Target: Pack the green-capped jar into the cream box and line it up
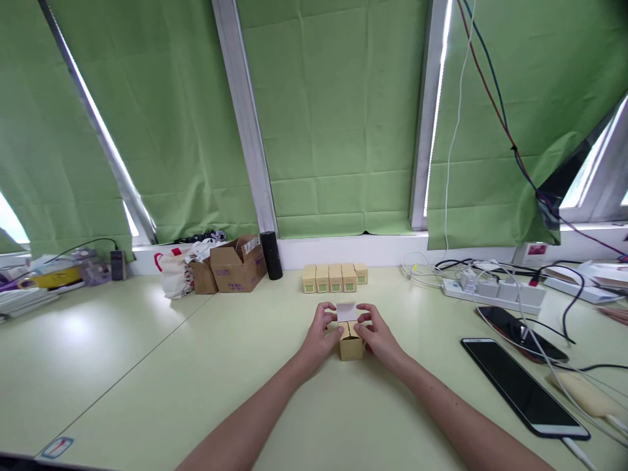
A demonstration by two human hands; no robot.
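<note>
A small brown cardboard box (351, 350) stands upright on the table in front of me. Its lid flap (346, 312) is raised at the back, showing a pale inner side, and two small side flaps lie folded inward over the top. My left hand (321, 333) holds the box from the left, thumb on the left side flap and index finger by the raised lid. From the right, my right hand (379, 335) grips it the same way, its thumb on the right flap. What is inside the box is hidden.
Behind the hands, several similar small boxes (335, 279) stand in a row. A black cylinder (271, 255), an opened carton (239, 265) and a white bag (175, 275) are at the back left. Phones (523, 383), cables and a power strip (495, 292) lie on the right.
</note>
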